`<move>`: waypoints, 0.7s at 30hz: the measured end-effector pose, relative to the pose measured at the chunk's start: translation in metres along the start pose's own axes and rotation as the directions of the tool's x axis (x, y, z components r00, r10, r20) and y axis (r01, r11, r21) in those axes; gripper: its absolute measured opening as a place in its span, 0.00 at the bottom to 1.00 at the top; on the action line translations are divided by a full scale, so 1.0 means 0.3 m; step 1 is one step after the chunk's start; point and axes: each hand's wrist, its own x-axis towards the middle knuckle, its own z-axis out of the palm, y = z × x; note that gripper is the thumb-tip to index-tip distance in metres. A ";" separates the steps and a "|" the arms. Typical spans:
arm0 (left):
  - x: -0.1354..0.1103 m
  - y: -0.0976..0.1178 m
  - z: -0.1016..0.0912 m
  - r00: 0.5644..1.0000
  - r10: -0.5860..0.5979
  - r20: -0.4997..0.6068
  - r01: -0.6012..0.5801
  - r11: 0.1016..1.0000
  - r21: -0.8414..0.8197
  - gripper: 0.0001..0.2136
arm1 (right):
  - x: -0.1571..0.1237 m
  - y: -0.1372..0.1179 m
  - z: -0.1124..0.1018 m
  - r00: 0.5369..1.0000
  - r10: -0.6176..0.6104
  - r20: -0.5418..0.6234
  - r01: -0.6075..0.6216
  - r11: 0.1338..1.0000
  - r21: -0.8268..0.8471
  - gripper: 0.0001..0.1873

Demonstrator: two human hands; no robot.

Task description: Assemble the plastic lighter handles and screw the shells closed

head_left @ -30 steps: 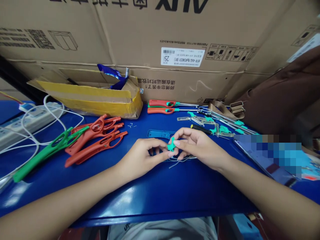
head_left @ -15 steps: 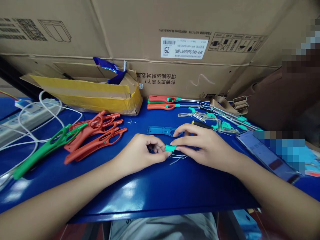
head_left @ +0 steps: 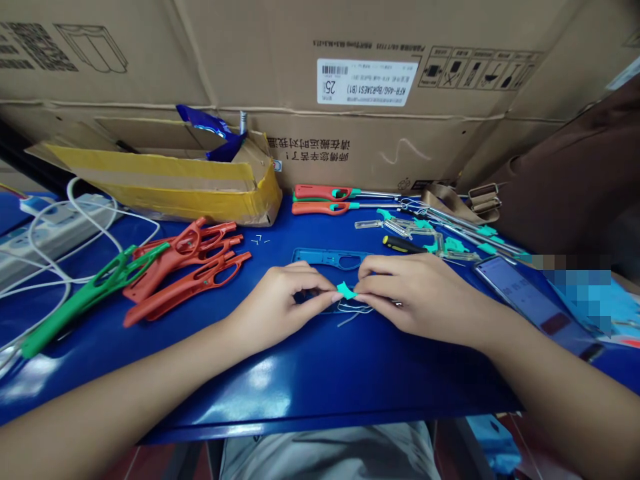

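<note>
My left hand (head_left: 285,301) and my right hand (head_left: 410,290) meet over the middle of the blue table (head_left: 320,373), both pinching one small teal plastic part (head_left: 345,291) between fingertips. Thin wires (head_left: 353,309) hang from the part onto the table. Just behind my fingers lies a blue handle shell (head_left: 327,257), flat on the table.
Red handle shells (head_left: 185,267) and a green one (head_left: 90,293) lie at the left, near a power strip with white cables (head_left: 55,227). A taped cardboard box (head_left: 165,180) stands behind. Finished red lighters (head_left: 330,200), metal and teal parts (head_left: 440,237) and a phone (head_left: 530,303) lie at the right.
Both hands have sunk closer to the table with the teal part, which has been turned between the fingertips. The view has tilted slightly.
</note>
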 end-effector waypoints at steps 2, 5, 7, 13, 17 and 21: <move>0.001 0.001 -0.005 1.000 0.021 -0.015 -0.020 0.998 0.064 0.05 | -0.001 0.007 -0.004 0.998 0.031 0.057 -0.031 1.000 0.002 0.12; 0.001 0.000 -0.017 0.999 0.038 0.029 -0.041 0.990 0.138 0.07 | -0.004 0.021 -0.016 0.990 0.059 0.126 -0.061 0.998 0.013 0.11; 0.002 -0.005 -0.022 0.996 0.039 0.077 -0.051 0.986 0.161 0.07 | -0.004 0.029 -0.023 0.987 0.055 0.152 -0.061 0.998 0.036 0.10; -0.001 -0.024 -0.015 0.987 0.087 0.136 -0.114 0.972 0.207 0.06 | 0.003 0.036 -0.015 0.977 0.039 0.208 -0.058 0.995 0.086 0.10; -0.005 -0.030 -0.011 0.987 0.089 0.134 -0.115 0.973 0.201 0.06 | 0.006 0.041 -0.001 0.968 0.045 0.247 -0.070 0.993 0.097 0.10; -0.003 -0.031 -0.011 0.988 0.099 0.121 -0.122 0.972 0.202 0.06 | 0.006 0.045 0.006 0.967 0.036 0.252 -0.066 0.992 0.111 0.10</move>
